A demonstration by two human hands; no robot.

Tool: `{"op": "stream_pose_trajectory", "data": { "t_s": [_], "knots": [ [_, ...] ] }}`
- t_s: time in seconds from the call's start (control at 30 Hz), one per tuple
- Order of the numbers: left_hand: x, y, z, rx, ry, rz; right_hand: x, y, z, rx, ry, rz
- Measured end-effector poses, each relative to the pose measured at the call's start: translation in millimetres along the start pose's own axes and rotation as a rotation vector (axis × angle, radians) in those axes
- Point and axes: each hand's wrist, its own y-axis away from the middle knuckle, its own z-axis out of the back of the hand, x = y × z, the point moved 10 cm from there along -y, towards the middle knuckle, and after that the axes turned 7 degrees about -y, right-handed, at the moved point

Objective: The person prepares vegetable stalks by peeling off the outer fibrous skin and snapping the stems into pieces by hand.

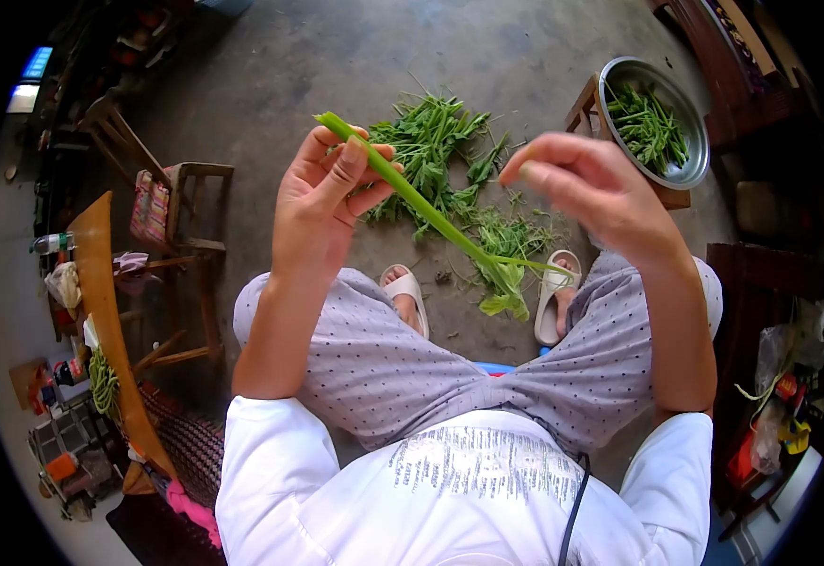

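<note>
A long green stalk [421, 206] with leaves at its lower end slants down to the right in front of me. My left hand [332, 179] pinches it near its upper end between thumb and fingers. To the right of the stalk, my right hand [586, 184] is raised apart from it, thumb and index finger curved toward each other; whether anything thin is between their tips is too small to tell. Beneath the hands, a pile of leafy greens [431, 141] lies on the floor, with a smaller heap of trimmings [516, 236] nearer my feet.
A metal basin [702, 141] holding green stalks rests on a wooden stool [582, 106] at the upper right. On the left are a wooden chair [181, 203] and a wooden board edge [101, 292]. Plastic bags [768, 415] hang at the right.
</note>
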Motion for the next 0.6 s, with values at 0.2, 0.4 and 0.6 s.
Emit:
{"op": "stream_pose_trajectory", "data": {
  "t_s": [0.2, 0.4, 0.6],
  "knots": [
    [4.8, -7.5, 18.2, -0.081, 0.063, 0.014, -30.5, 7.7, -41.2, 0.315, 0.268, -0.084],
    [-8.8, -7.4, 25.5, -0.142, 0.02, -0.045, -48.9, 9.9, -47.7, 0.34, -0.097, -0.326],
    [-80.4, 22.1, -9.3, -0.309, -0.914, -0.749, -8.3, 5.4, -30.1, 0.13, 0.392, 0.088]
  ]
}}
